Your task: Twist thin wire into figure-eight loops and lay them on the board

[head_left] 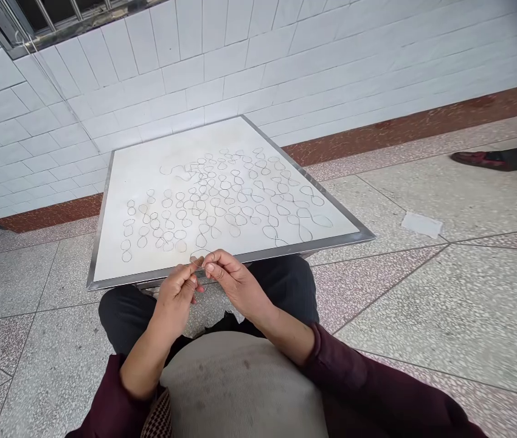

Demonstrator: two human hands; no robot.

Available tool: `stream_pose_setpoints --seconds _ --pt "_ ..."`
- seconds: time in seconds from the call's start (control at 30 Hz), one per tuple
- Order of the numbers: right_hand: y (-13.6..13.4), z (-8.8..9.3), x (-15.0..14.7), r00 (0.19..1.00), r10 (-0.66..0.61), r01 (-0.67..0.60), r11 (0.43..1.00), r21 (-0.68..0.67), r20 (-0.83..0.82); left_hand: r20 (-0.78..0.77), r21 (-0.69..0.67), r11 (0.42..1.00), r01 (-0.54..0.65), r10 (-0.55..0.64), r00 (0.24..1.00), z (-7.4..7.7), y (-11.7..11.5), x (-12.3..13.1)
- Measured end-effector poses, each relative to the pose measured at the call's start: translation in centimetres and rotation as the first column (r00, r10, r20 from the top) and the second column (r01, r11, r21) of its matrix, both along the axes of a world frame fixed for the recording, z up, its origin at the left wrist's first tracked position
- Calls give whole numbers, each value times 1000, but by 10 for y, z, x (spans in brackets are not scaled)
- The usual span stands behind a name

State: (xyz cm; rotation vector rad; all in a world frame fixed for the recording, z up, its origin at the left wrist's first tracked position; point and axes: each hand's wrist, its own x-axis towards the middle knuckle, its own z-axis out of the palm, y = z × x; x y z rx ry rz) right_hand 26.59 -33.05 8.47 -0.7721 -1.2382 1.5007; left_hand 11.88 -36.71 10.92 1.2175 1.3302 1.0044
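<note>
My left hand (175, 299) and my right hand (238, 287) meet at the near edge of a white tabletop (137, 173) with a metal rim. Fingers and thumb of each are pinched on a thin wire loop (198, 252), part of which shows above the fingertips. The rest of that wire is hidden by the fingers. Beyond my hands, several thin dark wire loops (252, 196) lie spread over the tabletop, many shaped like a figure eight. A few pieces at the back left (167, 170) look like open curves.
A white tiled wall (222, 85) stands directly behind the table, with a barred window (58, 15) at the upper left. My knees (281, 283) are under the near edge. On the floor at right are a white sheet (421, 224) and another person's shoe (480, 160).
</note>
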Motion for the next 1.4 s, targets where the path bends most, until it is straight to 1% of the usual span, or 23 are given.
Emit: stream_pose_setpoints --seconds 0.1,0.2,0.3,0.43,0.5,0.57,0.63,0.77,0.83,0.9,0.97,1.03,1.07,1.13,1.27,1.4 --pt "-1 0 1 998 62 -62 998 -7 -28 -97 10 998 65 -63 993 2 0 1" --pt "0 -2 1 996 82 -82 997 6 -41 -155 40 994 99 -92 984 4 0 1" --pt "2 -6 3 997 82 -82 996 22 -2 -141 49 993 107 -99 985 5 1 4" --pt "7 -8 8 994 16 -23 998 64 110 -91 15 994 113 -111 990 5 7 8" --pt "10 -7 11 992 8 -18 997 77 123 -74 1 992 125 -124 989 4 11 10" --pt "13 -7 14 992 -2 -9 996 86 129 -41 -23 990 141 -142 989 1 15 11" --pt "16 -7 16 987 -23 7 995 99 161 26 -61 987 146 -145 989 -3 19 12" --pt "22 -7 20 970 -16 -10 994 108 242 156 -143 981 132 -109 982 -12 27 15" --pt "25 -6 23 964 -23 -7 994 112 264 222 -195 973 125 -80 972 -13 32 16" --pt "29 -6 25 965 -29 -1 994 112 262 313 -262 955 139 -52 948 -11 37 15" --pt "33 -5 28 975 28 -47 996 78 221 373 -324 932 165 -35 927 -8 42 13" --pt "37 -4 31 983 111 -117 993 32 148 373 -354 920 168 -26 927 -4 46 11" --pt "38 -3 33 984 137 -140 990 19 116 360 -353 922 162 -26 933 -3 47 10" --pt "40 -1 35 987 144 -145 989 12 78 332 -319 937 144 -32 943 -2 48 9" --pt "42 2 38 981 183 -184 983 8 63 284 -229 963 142 -74 956 -3 47 12" --pt "43 1 40 971 230 -232 972 26 58 227 -192 970 146 -101 969 -1 46 13"
